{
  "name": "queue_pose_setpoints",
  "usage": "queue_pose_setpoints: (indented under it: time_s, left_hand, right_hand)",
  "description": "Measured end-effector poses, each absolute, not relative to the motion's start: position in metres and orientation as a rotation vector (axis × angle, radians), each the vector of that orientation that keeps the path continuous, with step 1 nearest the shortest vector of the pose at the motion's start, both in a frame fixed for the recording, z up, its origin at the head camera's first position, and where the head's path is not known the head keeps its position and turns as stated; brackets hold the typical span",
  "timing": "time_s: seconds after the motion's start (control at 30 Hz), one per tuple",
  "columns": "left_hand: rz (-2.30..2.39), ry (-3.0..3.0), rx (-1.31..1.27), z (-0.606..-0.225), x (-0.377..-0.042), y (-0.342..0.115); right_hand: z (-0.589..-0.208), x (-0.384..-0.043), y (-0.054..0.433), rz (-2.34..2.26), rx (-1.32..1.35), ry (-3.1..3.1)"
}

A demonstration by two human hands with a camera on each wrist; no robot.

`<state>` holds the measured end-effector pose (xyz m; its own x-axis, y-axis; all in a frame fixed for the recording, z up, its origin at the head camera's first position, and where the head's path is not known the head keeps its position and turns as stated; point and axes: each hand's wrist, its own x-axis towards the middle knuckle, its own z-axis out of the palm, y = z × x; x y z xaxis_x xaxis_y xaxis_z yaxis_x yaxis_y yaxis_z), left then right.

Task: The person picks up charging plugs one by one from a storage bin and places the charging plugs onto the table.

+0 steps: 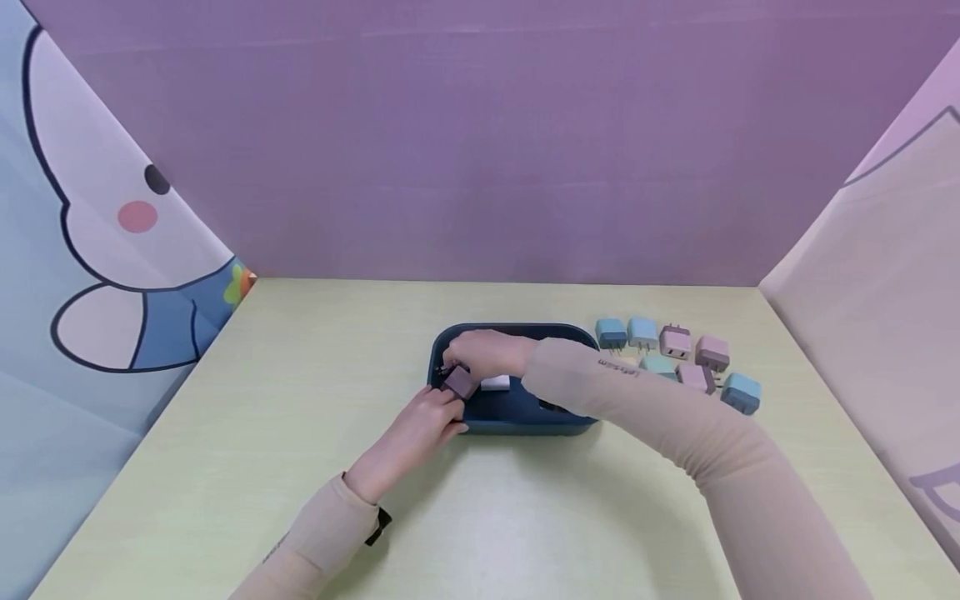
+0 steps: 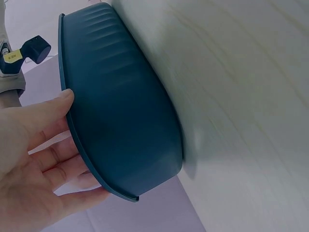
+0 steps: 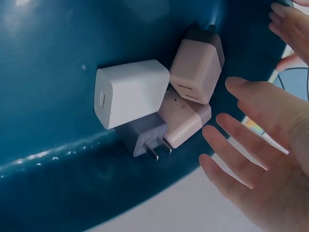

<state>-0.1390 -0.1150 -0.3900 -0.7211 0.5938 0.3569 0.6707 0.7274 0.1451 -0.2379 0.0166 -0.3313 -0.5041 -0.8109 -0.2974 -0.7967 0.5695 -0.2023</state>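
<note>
A dark blue plastic basin [image 1: 525,428] stands on the table. My left hand [image 1: 431,417] holds its left rim, thumb on the near part and fingers over the edge. In the left wrist view that hand [image 2: 43,154] grips the rim beside the smooth outer wall. My right hand [image 1: 487,353] is inside the left end of the basin. Its fingers [image 3: 236,150] are spread, apart from the plug chargers in the right wrist view. There lie a white charger [image 3: 137,92], a pink one with a dark end [image 3: 197,67], another pink one [image 3: 181,121] and a grey-purple one [image 3: 140,133] with prongs.
Right of the basin lie several more chargers: blue [image 1: 741,393], light blue [image 1: 642,332], green [image 1: 658,367] and pink [image 1: 712,353]. My right forearm [image 1: 645,400] crosses over the basin and partly covers that group. Purple cloth [image 1: 495,167] hangs behind the table [image 1: 300,358].
</note>
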Motion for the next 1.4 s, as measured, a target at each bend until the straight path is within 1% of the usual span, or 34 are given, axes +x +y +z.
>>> queue_pose_setpoints:
  time_s: [0.5,0.9,1.13,1.4]
  left_hand:
    - [-0.358,-2.602,-1.005,-0.392,-0.139,-0.114]
    - [-0.368,-2.597,-1.003,-0.394,-0.138,-0.114]
    - [-0.365,-2.599,-1.000,-0.393,-0.138,-0.114]
    - [-0.364,-2.621,-0.996,-0.390,-0.138,-0.114]
  right_hand:
    - [-0.345,-0.237,0.007,-0.059,-1.260,2.428]
    - [-0.358,-0.237,0.000,-0.113,-1.112,2.397]
    - [-0.361,-0.238,-0.001,-0.077,-1.139,2.388]
    - [-0.355,-0.246,0.003,-0.105,-1.149,2.369]
